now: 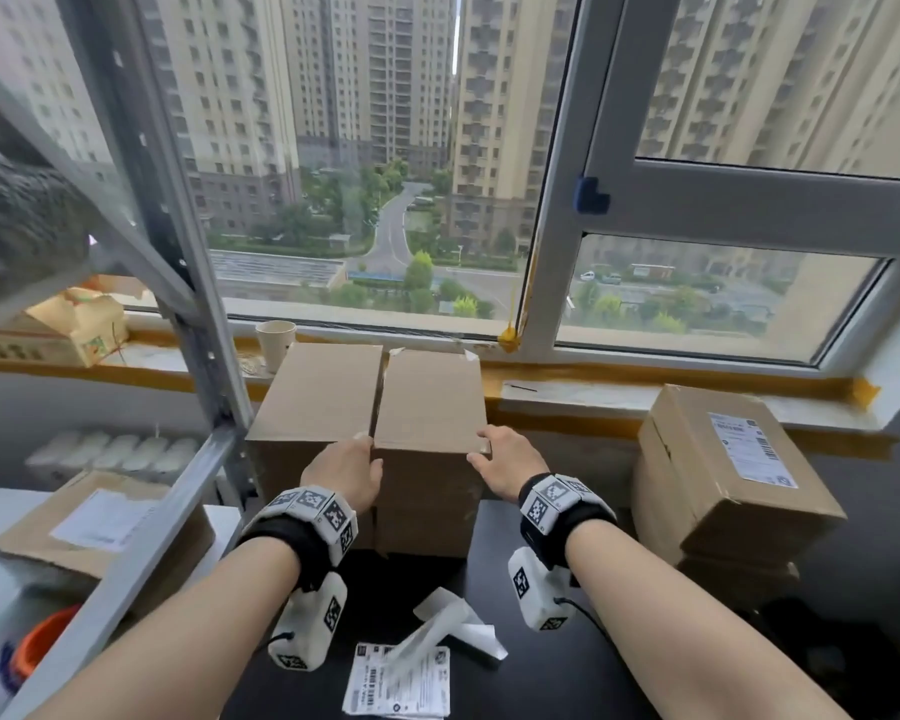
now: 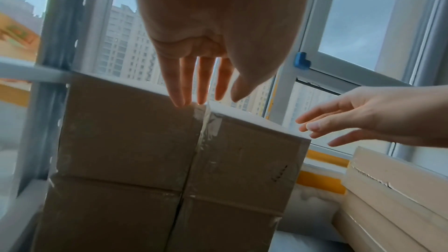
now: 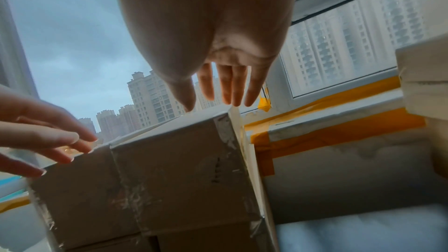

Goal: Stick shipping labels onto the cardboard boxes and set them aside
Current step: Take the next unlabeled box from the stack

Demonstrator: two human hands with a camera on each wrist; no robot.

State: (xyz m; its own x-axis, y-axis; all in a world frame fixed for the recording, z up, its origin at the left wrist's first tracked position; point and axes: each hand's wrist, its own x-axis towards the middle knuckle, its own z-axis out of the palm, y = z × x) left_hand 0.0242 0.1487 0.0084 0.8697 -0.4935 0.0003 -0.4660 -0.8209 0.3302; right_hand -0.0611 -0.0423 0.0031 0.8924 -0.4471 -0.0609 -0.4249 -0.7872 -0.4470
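Window-side table (image 1: 494,558); right box (image 1: 430,407) between left hand (image 1: 349,472) and right hand (image 1: 510,462), fingers straight, long axis running away.

Five cardboard boxes (image 1: 430,402), two hands (image 1: 346,472), one paper cup (image 1: 275,343)

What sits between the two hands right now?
The unlabelled cardboard box: left hand at its near-left corner, right hand at its near-right corner, fingers straight. Clearest in the head view; both wrist views show it too.
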